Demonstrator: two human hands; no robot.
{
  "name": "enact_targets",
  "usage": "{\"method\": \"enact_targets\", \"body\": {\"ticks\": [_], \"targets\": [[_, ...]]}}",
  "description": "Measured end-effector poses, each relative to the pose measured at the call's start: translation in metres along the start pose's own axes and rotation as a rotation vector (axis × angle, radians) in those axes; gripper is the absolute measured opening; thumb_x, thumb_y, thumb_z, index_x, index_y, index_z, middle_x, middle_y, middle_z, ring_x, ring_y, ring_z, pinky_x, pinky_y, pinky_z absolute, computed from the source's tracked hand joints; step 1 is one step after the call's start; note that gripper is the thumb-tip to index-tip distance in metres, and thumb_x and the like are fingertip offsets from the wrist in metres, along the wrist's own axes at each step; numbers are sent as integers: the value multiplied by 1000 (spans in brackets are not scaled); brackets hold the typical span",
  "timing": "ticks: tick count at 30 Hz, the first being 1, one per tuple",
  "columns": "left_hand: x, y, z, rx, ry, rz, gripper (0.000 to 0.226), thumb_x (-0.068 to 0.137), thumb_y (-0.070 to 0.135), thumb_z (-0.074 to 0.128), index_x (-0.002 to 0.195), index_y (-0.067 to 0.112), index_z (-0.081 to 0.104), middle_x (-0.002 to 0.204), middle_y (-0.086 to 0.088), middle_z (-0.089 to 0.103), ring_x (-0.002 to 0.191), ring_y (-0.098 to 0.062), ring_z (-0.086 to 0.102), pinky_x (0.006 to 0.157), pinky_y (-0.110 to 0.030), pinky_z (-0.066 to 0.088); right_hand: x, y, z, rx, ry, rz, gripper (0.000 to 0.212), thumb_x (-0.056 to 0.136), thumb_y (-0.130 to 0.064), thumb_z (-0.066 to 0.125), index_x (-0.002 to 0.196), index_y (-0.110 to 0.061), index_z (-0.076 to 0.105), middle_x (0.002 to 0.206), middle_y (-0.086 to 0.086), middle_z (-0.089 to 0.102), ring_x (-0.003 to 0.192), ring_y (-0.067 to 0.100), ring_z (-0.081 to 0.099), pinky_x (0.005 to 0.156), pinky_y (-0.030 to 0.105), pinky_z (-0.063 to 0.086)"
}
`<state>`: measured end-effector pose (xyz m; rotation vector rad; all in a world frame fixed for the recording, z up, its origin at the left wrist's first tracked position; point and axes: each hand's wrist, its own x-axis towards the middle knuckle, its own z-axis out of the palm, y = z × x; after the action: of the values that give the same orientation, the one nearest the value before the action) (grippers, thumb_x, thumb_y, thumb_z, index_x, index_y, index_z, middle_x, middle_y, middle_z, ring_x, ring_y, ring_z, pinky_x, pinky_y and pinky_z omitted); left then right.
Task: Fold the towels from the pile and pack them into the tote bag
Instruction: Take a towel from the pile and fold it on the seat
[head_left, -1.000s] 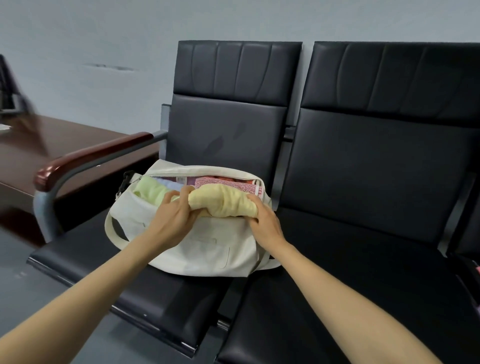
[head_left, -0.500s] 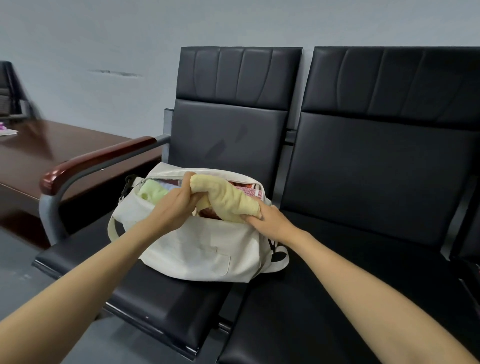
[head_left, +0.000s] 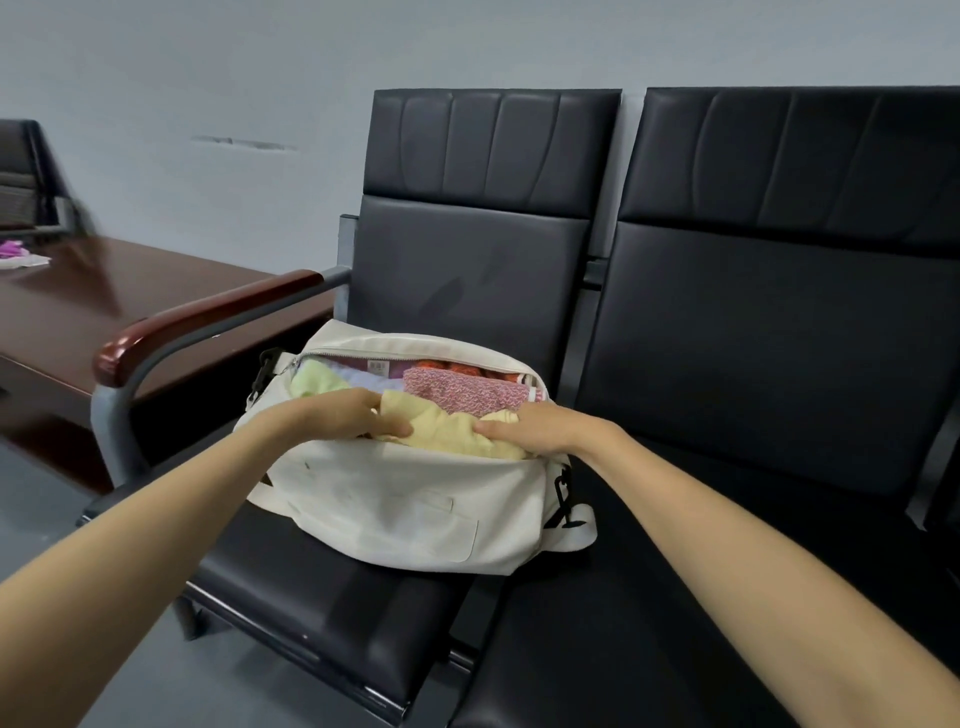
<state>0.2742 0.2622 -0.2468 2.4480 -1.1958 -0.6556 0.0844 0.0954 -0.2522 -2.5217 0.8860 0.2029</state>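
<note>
The left hand (head_left: 353, 415) grips one end of the pale yellow towel (head_left: 452, 435) with curled fingers. The right hand (head_left: 530, 431) apparently pinches the other end, its fingertips hidden. Together they wedge it into the cream tote bag (head_left: 395, 504), in front of the packed towels (head_left: 462, 391).

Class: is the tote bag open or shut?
Open: the tote bag gapes, showing a yellow towel and a pink patterned towel inside.

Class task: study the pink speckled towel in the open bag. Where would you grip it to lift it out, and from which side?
From above, I'd judge: the bag opens upward and its walls block the sides. Pinch the pink speckled towel at its exposed left folded edge; its near edge is covered by the yellow towel.
</note>
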Motion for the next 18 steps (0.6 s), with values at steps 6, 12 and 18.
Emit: {"method": "enact_targets", "body": {"ticks": [6,12,18], "targets": [[9,12,6,217,277,-72,68,71,56,76,113,5,60,100,-7,62,90,-23,54,70,-26,37,4,2,10,-225,219,163,65,89,-68,40,116,-12,61,123,4,58,112,24,55,84,33,43],[-5,26,24,-53,353,422,47,85,42,67,124,17,58,126,-2,54,115,-19,50,92,-27,38,-2,-2,21,-186,527,3,54,89,-40,61,132,-12,44,127,6,51,117,25,48,84,34,43],[-5,23,32,471,242,380,58,88,70,39,117,27,66,128,8,58,118,-17,50,99,-34,32,-9,20,46,-115,458,-291,35,103,-35,34,109,-17,64,113,-8,57,113,13,44,94,32,38]]}}
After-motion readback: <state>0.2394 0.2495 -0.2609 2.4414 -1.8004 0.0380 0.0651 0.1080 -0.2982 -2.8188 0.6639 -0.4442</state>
